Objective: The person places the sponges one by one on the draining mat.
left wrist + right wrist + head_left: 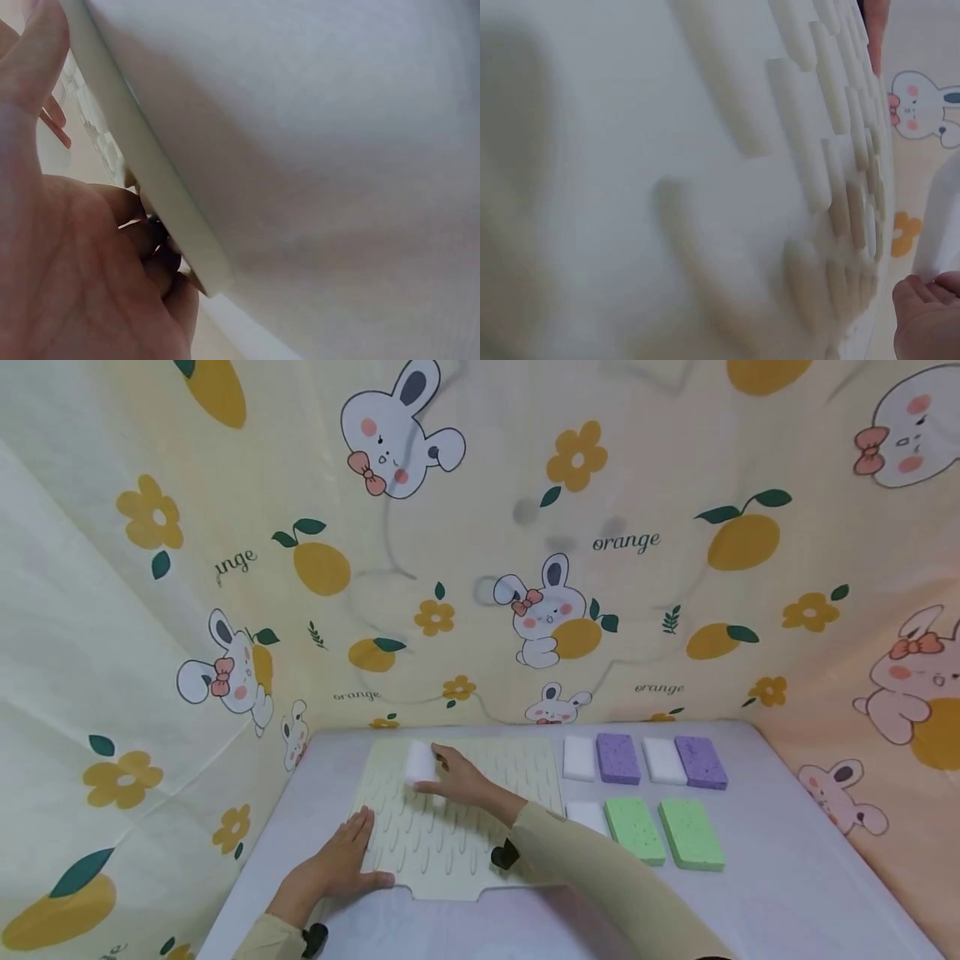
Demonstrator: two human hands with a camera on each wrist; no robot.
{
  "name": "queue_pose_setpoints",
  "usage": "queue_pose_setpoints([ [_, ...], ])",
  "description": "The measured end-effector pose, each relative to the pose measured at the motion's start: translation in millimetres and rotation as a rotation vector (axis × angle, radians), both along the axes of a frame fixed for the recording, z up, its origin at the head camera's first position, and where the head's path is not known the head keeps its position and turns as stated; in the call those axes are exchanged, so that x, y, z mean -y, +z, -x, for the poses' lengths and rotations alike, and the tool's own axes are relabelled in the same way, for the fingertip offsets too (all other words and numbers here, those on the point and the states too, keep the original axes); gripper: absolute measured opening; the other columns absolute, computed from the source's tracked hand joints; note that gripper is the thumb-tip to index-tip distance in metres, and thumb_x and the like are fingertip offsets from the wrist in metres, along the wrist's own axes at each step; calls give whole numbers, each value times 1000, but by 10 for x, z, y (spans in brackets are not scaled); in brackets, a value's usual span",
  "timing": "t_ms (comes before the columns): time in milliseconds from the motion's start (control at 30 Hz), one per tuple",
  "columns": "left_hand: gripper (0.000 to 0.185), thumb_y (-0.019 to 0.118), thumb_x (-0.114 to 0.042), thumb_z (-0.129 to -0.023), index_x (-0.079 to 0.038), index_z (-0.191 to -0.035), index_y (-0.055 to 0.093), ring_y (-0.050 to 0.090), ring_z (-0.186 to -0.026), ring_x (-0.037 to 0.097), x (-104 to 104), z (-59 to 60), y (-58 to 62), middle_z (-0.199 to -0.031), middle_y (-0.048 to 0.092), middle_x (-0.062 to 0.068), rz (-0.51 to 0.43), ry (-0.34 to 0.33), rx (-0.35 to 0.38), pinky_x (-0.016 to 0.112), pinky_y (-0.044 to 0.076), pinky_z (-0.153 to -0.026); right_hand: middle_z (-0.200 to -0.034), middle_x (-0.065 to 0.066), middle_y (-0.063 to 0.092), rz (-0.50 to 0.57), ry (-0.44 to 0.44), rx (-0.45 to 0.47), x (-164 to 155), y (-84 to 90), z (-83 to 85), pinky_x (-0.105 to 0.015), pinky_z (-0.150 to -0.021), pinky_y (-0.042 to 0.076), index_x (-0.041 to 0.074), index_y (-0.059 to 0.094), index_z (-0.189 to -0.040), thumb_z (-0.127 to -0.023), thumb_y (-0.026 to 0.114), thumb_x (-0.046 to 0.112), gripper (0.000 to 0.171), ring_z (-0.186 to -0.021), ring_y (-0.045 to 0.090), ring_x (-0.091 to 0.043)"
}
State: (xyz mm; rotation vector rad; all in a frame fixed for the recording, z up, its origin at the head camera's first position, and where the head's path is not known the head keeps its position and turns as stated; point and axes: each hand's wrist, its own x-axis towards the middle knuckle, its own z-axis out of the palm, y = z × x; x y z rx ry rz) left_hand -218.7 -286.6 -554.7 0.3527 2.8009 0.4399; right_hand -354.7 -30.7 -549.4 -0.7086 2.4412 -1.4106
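Note:
A cream mat (444, 890) with rows of raised ridges lies flat on the table, a tab at its near edge. My right hand (461, 779) holds a white sponge block (419, 763) upright between thumb and fingers over the mat's far left part. The right wrist view has that sponge (939, 225) at its right edge, the fingertips at its lower end. At the near left corner of the mat, my left hand (341, 862) rests with fingers along the side and thumb at the front edge. The left wrist view shows its palm (97, 262) against the mat's rim (150, 161).
Right of the mat, two purple sponges (618, 758) and two white blocks (579, 758) lie in the back row. Two green sponges (691, 833) and another white block (588, 816), partly behind my right sleeve (600, 872), lie nearer. A printed curtain (480, 527) encloses the table.

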Motion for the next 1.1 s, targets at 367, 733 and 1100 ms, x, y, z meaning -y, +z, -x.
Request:
queue_pose_setpoints([
  [367,140,71,-85,-79,10,-167,17,12,-163,48,67,87,-79,-176,13,31,-19,19,2,60,14,-134,-168,-17,41,-4,-24,29,209,63,152,-51,-122,44,4,34,-167,-95,84,42,96,-151,46,-37],
  [733,130,80,-71,-84,12,-165,21,18,-162,49,2,31,-6,-174,16,32,30,27,18,60,21,-132,-168,-17,42,0,-45,37,352,-46,236,-48,-124,42,2,35,-166,-94,86,38,95,-154,42,-34],
  [1100,133,79,-74,-82,13,-164,21,16,-161,51,-27,-18,58,-174,16,33,-25,23,37,64,19,-131,-156,-16,52,7,-58,15,473,-56,287,-50,-119,47,2,44,-158,-93,88,31,83,-144,51,-32],
])
